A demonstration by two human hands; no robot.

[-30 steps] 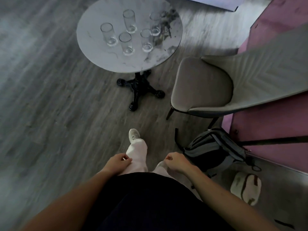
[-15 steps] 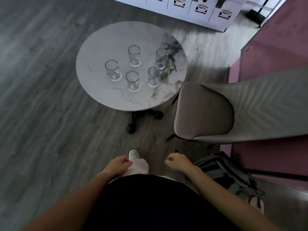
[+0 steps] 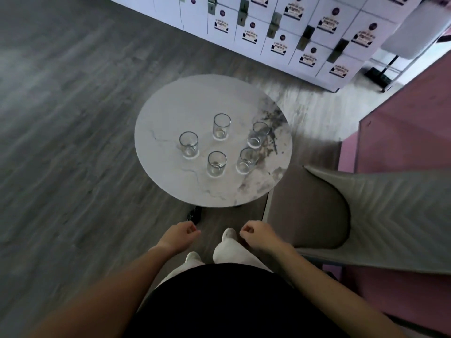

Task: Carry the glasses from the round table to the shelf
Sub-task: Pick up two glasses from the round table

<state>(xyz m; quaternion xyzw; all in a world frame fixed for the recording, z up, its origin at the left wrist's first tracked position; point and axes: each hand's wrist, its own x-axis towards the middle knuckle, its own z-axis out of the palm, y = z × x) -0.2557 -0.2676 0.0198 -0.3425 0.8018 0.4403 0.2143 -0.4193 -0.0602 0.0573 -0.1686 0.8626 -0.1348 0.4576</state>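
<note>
A round marble-look table [image 3: 170,113] stands straight ahead of me on the wood floor. Several clear, empty glasses stand upright on it: one at the left [image 3: 189,144], one at the back [image 3: 221,126], one at the front [image 3: 216,163], and two on the right side [image 3: 247,160] [image 3: 259,134]. My left hand [image 3: 179,236] and my right hand [image 3: 258,236] hang below the table's near edge, both loosely curled and holding nothing. No shelf is in view.
A grey upholstered chair [image 3: 341,215] stands right of the table, close to my right arm. White lockers [image 3: 280,32] with labels line the far wall. A pink partition [image 3: 402,132] rises at the right. The table's black foot [image 3: 194,214] shows under its near edge.
I have stepped closer to the table, which now sits lower and larger in view. The lockers came into sight. The backpack on the floor dropped out of view. Both hands stay curled.
</note>
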